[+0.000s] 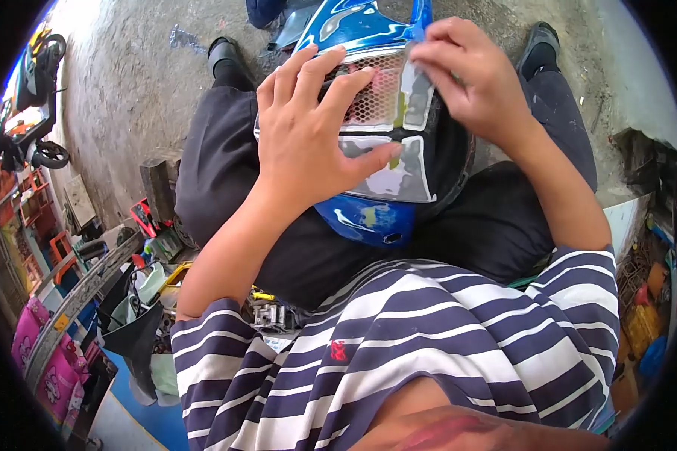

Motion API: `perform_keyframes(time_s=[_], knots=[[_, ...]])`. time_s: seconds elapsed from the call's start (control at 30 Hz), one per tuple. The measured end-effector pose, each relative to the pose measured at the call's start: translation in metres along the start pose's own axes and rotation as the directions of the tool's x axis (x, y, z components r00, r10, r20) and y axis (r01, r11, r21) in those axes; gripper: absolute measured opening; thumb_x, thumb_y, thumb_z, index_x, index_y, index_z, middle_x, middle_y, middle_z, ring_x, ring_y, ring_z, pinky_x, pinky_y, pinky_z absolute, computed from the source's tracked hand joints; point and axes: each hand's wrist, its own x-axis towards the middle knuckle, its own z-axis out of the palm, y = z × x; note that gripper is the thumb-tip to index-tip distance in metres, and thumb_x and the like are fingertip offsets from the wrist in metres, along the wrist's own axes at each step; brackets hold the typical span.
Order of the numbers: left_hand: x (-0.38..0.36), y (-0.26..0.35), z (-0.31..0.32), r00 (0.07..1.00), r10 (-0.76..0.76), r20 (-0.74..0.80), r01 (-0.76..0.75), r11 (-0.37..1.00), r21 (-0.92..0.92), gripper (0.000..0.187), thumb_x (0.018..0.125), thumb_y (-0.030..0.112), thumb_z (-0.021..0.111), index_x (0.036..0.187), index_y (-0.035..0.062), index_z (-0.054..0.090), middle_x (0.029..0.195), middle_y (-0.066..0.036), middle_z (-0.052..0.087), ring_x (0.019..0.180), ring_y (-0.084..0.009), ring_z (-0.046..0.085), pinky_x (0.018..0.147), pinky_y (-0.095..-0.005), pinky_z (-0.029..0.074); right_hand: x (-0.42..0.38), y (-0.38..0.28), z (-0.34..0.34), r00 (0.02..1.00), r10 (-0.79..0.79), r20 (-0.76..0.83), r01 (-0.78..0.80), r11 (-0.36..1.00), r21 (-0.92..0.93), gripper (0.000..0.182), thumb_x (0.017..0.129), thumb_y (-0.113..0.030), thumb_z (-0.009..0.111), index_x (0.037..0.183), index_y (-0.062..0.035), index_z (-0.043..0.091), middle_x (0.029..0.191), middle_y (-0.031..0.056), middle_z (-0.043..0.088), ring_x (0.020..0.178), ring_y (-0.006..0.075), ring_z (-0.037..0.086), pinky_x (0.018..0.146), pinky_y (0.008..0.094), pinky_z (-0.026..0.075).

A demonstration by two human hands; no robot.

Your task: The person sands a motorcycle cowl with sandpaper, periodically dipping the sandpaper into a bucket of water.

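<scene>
A blue motorcycle body panel (380, 218) rests between my legs, its surface patched with grey and white. A honeycomb mesh (376, 101) fills its middle opening. My left hand (301, 124) lies over the panel's left side with fingers spread, the fingertips on the mesh and the thumb on a grey patch (414, 169) below. At the upper right edge, beside an upright blue strip (421, 15), my right hand (470, 79) is closed in a pinch. What its fingertips hold, if anything, is hidden. A black rounded part (455, 158) shows under the panel's right side.
Bare concrete floor (150, 83) stretches ahead, with a wall (632, 68) at right. A scooter (41, 105) stands far left. Tools and loose parts, including a metal engine part (271, 316), crowd my left. Cluttered items (643, 323) lie at my right.
</scene>
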Motion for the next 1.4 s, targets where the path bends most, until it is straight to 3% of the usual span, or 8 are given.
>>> perform_keyframes(time_s=[0.37, 0.5, 0.63, 0.77, 1.07, 1.17, 1.27, 1.4], knots=[[0.016, -0.026, -0.013, 0.987, 0.127, 0.093, -0.124, 0.991, -0.045, 0.084, 0.065, 0.056, 0.094, 0.133, 0.0144, 0.070, 0.141, -0.013, 0.062, 0.136, -0.0411, 0.054, 0.113, -0.0546, 0.040, 0.004, -0.037, 0.005, 0.976, -0.198, 0.089, 0.201, 0.979, -0.021, 0.019, 0.082, -0.008, 0.077, 0.100, -0.0047, 0.077, 0.123, 0.0057, 0.071, 0.119, 0.0301, 0.063, 0.100, 0.0465, 0.050], [0.020, -0.022, -0.012, 0.986, 0.110, 0.128, -0.101, 0.992, -0.075, 0.083, 0.064, 0.056, 0.095, 0.130, 0.0129, 0.068, 0.142, -0.012, 0.062, 0.138, -0.0409, 0.054, 0.113, -0.0538, 0.040, 0.014, 0.001, -0.004, 0.997, -0.034, 0.076, 0.048, 0.982, -0.184, 0.022, 0.080, -0.010, 0.076, 0.101, -0.0046, 0.076, 0.117, 0.0042, 0.072, 0.121, 0.0296, 0.063, 0.101, 0.0469, 0.050], [0.018, -0.016, -0.009, 0.989, 0.091, 0.114, -0.081, 0.993, -0.086, 0.084, 0.064, 0.055, 0.095, 0.130, 0.0122, 0.069, 0.144, -0.012, 0.063, 0.139, -0.0403, 0.055, 0.114, -0.0531, 0.040, 0.001, -0.035, 0.002, 0.956, -0.240, 0.169, 0.238, 0.971, 0.030, 0.020, 0.081, -0.011, 0.078, 0.100, -0.0061, 0.077, 0.119, 0.0036, 0.074, 0.116, 0.0297, 0.065, 0.098, 0.0487, 0.050], [0.016, -0.017, -0.008, 0.991, 0.089, 0.105, -0.082, 0.994, -0.070, 0.082, 0.064, 0.054, 0.095, 0.130, 0.0122, 0.069, 0.144, -0.012, 0.064, 0.139, -0.0402, 0.056, 0.114, -0.0530, 0.040, 0.007, -0.002, -0.005, 0.991, -0.082, 0.107, 0.100, 0.979, -0.176, 0.025, 0.076, -0.013, 0.076, 0.100, -0.0064, 0.076, 0.116, 0.0034, 0.072, 0.115, 0.0284, 0.066, 0.101, 0.0471, 0.051], [0.013, -0.015, -0.010, 0.991, 0.102, 0.092, -0.097, 0.993, -0.060, 0.081, 0.064, 0.051, 0.095, 0.131, 0.0126, 0.070, 0.145, -0.010, 0.064, 0.140, -0.0373, 0.054, 0.113, -0.0521, 0.041, 0.000, -0.015, -0.004, 0.976, -0.178, 0.127, 0.182, 0.983, -0.017, 0.019, 0.081, -0.014, 0.075, 0.099, -0.0074, 0.074, 0.113, 0.0036, 0.073, 0.113, 0.0280, 0.067, 0.097, 0.0466, 0.053], [0.008, -0.005, -0.023, 0.974, 0.003, 0.227, 0.008, 0.999, -0.046, 0.081, 0.071, 0.047, 0.094, 0.140, 0.0150, 0.066, 0.156, -0.010, 0.058, 0.151, -0.0374, 0.047, 0.121, -0.0613, 0.033, -0.007, -0.044, 0.004, 0.931, -0.322, 0.175, 0.306, 0.945, 0.114, 0.016, 0.084, -0.012, 0.077, 0.099, -0.0076, 0.075, 0.110, 0.0040, 0.075, 0.112, 0.0299, 0.066, 0.096, 0.0467, 0.052], [-0.003, 0.012, -0.032, 0.936, -0.052, 0.347, 0.045, 0.999, 0.027, 0.083, 0.075, 0.044, 0.090, 0.148, 0.0166, 0.060, 0.162, -0.010, 0.054, 0.157, -0.0369, 0.042, 0.123, -0.0730, 0.026, 0.001, -0.008, -0.003, 0.978, -0.133, 0.160, 0.155, 0.979, -0.133, 0.018, 0.084, -0.013, 0.077, 0.101, -0.0078, 0.076, 0.112, 0.0027, 0.074, 0.113, 0.0284, 0.065, 0.098, 0.0457, 0.052], [-0.006, 0.011, -0.022, 0.972, -0.033, 0.232, 0.023, 0.999, 0.049, 0.082, 0.071, 0.044, 0.087, 0.144, 0.0148, 0.061, 0.158, -0.010, 0.057, 0.153, -0.0357, 0.047, 0.120, -0.0657, 0.032, -0.010, -0.032, 0.009, 0.975, -0.186, 0.121, 0.178, 0.982, 0.069, 0.023, 0.082, -0.011, 0.079, 0.105, -0.0065, 0.077, 0.116, 0.0038, 0.074, 0.115, 0.0281, 0.064, 0.099, 0.0443, 0.053]])
